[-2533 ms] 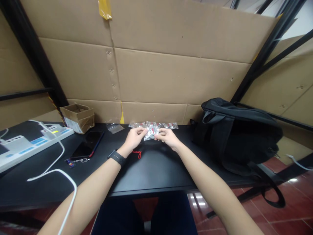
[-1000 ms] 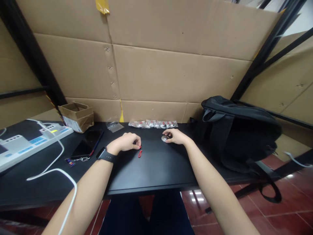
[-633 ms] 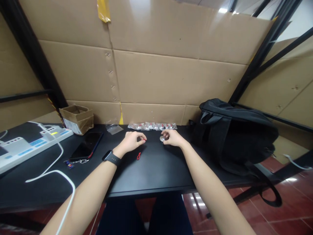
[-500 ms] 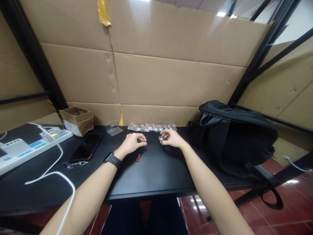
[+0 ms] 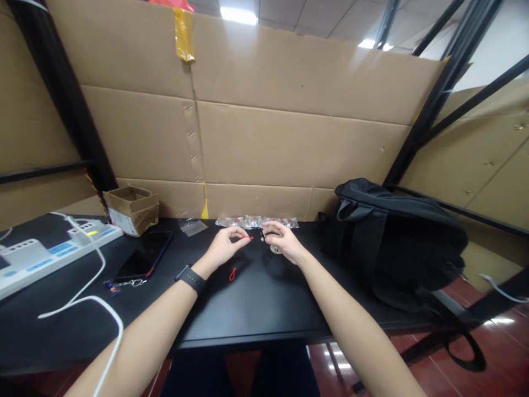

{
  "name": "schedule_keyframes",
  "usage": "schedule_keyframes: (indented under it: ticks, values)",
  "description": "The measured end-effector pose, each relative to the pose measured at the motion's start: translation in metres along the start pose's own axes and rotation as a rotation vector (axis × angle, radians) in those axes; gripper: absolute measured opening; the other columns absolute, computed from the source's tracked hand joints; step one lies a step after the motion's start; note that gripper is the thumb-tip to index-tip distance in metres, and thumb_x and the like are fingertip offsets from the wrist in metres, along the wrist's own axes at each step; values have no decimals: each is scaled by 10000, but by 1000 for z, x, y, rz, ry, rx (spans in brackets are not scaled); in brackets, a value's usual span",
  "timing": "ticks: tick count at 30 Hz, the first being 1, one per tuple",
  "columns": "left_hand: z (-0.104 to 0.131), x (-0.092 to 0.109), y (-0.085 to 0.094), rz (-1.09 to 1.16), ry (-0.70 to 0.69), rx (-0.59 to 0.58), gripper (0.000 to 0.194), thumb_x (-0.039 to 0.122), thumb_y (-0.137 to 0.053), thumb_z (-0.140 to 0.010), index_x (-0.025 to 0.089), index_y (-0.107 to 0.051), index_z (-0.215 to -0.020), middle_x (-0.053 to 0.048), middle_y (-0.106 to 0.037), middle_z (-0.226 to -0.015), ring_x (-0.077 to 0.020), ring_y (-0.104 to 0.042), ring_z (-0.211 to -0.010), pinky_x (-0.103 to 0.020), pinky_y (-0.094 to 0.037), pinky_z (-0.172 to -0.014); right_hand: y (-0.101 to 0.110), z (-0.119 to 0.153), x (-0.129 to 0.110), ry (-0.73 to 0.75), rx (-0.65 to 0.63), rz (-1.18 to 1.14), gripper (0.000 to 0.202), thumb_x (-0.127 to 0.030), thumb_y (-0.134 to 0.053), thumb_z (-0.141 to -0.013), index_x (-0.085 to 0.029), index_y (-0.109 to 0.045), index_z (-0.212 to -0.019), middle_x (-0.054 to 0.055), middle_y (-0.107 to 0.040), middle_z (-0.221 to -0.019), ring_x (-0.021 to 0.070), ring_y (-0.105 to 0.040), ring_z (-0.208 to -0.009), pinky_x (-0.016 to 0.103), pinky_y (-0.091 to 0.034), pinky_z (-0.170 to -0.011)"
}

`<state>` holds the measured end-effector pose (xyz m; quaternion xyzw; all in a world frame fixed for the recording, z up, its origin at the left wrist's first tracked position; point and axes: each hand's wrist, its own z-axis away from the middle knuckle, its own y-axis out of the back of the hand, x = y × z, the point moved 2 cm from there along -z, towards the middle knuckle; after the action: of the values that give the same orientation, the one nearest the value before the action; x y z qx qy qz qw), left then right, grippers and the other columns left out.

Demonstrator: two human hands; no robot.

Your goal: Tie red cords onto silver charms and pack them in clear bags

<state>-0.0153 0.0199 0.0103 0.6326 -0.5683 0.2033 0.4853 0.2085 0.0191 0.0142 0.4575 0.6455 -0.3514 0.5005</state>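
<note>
Between the thumb and fingers of my left hand (image 5: 228,242) is a red cord loop (image 5: 250,238), its end poking out to the right. My right hand (image 5: 285,242) pinches a small shiny piece with a round, clear-looking disc (image 5: 276,249) below the fingers; its exact kind is too small to make out. A short gap separates the two hands above the black table (image 5: 256,309). A second red cord loop (image 5: 233,274) lies on the table below my left hand. Behind both hands, several clear plastic packets (image 5: 252,221) with red bits form a row.
To the left are a power strip (image 5: 61,251) with a white cable (image 5: 99,300), a phone (image 5: 144,256), a keychain (image 5: 111,287), an opened cardboard box (image 5: 131,208) and an empty plastic bag (image 5: 192,226). A black backpack (image 5: 397,237) stands right. Cardboard (image 5: 256,143) walls the back.
My hands have come closer together. The red loop now shows beyond my left fingertips, and the shiny piece in my right hand has turned. The view has tilted up slightly.
</note>
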Motion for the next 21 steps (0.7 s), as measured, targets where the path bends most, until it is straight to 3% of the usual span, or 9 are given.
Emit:
schedule_keyframes:
  ticks: [3, 7, 15, 21]
  values:
    - [1, 3, -1, 4, 16, 45, 266, 437, -763, -779, 176, -727, -816, -65, -781, -883, -230, -730, -871, -359, -551, -885, -11, -1, -1, 0, 2, -69, 556, -270, -846, -662, -289, -648, -1182, 17, -682, -1023, 171, -682, -854, 252, -531, -660]
    - [5, 10, -3, -27, 24, 67, 276, 424, -757, -791, 198, -756, -950, -56, -789, -964, -237, -735, -897, -366, -546, -907, -21, -1, -2, 21, 2, -193, 528, -216, -862, -630, -272, -664, -1116, 8, -685, -1004, 158, -674, -881, 289, -544, -831]
    - [12, 33, -9, -417, -23, 149, 217, 428, -608, -924, 288, -774, -932, -21, -766, -1062, -256, -638, -1090, -422, -394, -1009, -28, 1, 0, 25, -14, -261, 573, -207, -884, -623, -280, -657, -1145, 13, -668, -1035, 170, -674, -901, 339, -558, -899]
    - [14, 40, -12, -526, -44, 143, 150, 382, -634, -920, 295, -756, -929, -27, -721, -1097, -274, -564, -1160, -446, -326, -980, -27, 0, 3, 54, 12, -237, 492, -223, -902, -615, -245, -701, -1063, 35, -669, -1106, 182, -676, -952, 368, -554, -961]
